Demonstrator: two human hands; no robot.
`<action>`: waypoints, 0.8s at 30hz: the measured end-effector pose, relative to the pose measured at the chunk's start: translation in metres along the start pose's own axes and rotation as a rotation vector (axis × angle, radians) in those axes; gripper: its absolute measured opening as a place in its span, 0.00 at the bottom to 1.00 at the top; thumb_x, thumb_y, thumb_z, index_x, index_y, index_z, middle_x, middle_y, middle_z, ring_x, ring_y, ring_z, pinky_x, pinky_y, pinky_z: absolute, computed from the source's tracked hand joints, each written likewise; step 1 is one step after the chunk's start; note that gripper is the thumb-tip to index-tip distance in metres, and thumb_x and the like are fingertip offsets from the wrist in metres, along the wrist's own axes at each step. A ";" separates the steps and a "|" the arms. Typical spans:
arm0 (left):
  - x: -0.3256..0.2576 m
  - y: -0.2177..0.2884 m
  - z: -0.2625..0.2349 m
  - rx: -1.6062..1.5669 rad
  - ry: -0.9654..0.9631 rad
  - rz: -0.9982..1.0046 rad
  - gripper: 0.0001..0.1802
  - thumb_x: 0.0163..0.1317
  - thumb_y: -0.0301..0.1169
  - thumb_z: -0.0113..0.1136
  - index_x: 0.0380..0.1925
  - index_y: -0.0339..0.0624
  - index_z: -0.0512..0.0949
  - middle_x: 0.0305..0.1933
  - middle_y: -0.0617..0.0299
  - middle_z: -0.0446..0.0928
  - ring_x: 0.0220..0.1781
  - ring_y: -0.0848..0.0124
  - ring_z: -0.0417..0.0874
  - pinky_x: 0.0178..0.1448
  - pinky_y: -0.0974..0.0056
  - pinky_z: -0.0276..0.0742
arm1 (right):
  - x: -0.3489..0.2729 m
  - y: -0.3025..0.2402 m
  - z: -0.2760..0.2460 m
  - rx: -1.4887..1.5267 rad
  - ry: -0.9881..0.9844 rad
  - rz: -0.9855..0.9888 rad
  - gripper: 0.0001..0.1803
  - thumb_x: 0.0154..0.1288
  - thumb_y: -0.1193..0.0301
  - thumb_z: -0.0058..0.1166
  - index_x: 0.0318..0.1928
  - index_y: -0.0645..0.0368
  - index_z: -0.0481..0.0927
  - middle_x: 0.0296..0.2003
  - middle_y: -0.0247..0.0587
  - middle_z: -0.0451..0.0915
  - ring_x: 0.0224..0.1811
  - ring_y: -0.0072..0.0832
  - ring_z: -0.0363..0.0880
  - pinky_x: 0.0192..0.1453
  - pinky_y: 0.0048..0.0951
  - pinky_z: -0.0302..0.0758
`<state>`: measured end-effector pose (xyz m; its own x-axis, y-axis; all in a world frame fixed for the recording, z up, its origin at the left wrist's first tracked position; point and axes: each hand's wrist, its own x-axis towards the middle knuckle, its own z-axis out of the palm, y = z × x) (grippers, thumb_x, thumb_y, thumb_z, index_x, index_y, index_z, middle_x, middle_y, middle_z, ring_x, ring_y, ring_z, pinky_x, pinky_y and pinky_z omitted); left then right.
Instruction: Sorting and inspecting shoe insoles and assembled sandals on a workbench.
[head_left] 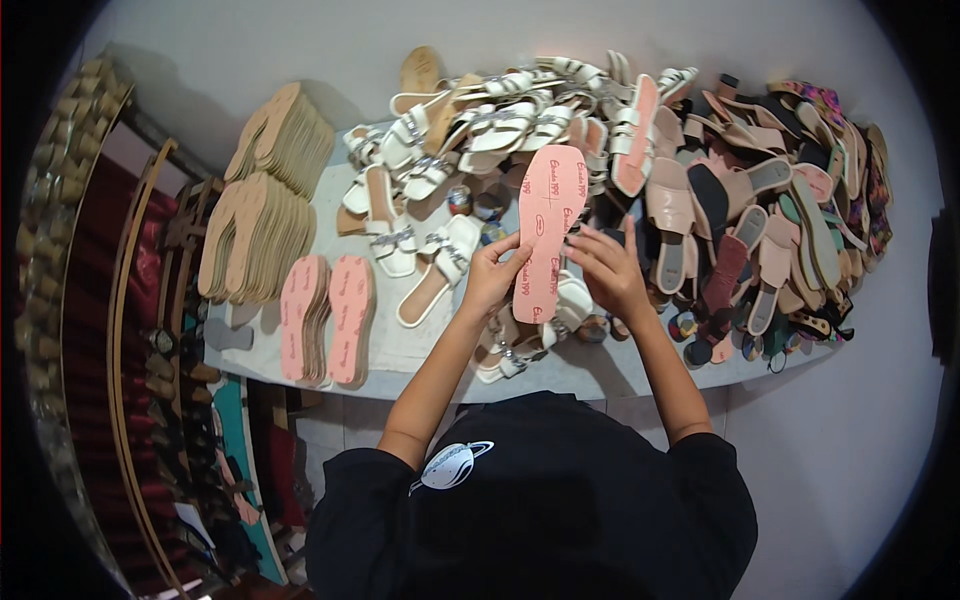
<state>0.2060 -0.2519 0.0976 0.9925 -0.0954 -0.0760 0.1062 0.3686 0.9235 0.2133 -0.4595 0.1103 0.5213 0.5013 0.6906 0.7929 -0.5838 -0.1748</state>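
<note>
Fingers of my left hand (492, 275) grip the pink insole (548, 225) by its lower left edge, thumb across its printed face. My right hand (615, 270) is at the opposite edge, its fingers loosely spread and not closed round anything; I cannot tell whether the tips touch. The insole is in front of me, above the table (400, 355), its wider end pointing away from me. White sandals (510, 122) lie heaped behind it, a few also beneath my hands. To my left stand two pink stacks (350, 310), with beige stacks (262, 235) behind them. Mixed sandals (765, 245) crowd the right side.
</note>
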 end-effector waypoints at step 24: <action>-0.150 0.051 -0.218 0.009 0.297 0.096 0.23 0.57 0.25 0.63 0.52 0.29 0.72 0.45 0.56 0.77 0.48 0.73 0.79 0.50 0.70 0.77 | 0.085 -0.150 0.197 -0.014 0.106 -0.191 0.18 0.51 0.73 0.58 0.44 0.39 0.82 0.48 0.21 0.79 0.52 0.22 0.75 0.64 0.41 0.56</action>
<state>0.0761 -0.0173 0.0739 0.9723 0.2144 -0.0934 0.0116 0.3545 0.9350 0.2010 -0.2040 0.0572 0.3257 0.5342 0.7801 0.8692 -0.4939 -0.0247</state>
